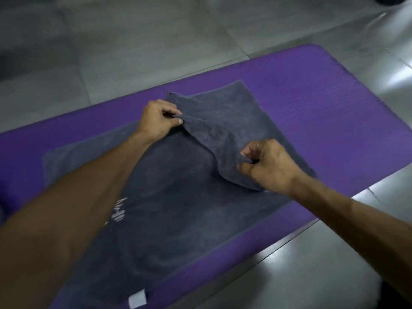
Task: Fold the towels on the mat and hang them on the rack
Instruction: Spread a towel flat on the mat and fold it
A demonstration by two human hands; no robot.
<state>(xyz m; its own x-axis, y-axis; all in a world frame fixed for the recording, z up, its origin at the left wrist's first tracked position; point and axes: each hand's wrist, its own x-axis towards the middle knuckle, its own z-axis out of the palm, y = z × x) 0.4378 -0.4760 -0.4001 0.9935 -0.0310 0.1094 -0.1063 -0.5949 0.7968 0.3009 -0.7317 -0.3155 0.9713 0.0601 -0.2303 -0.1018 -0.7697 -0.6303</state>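
Grey terry towel [178,208] spread flat on purple foam mat [323,112]; left hand [157,121] and right hand [270,166] both pinch its raised far fold.

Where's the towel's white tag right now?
In the head view, the white tag sits at the towel's near corner, bottom left of centre, by the mat's near edge.

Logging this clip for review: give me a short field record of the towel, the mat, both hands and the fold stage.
towel: dark grey terry towel, spread on the mat, far end lifted and partly turned back
mat: purple ribbed foam mat on grey tiled floor
left hand: pinches the lifted edge
right hand: pinches the same edge
label: white tag at near corner
rack: not in view
fold stage: under way
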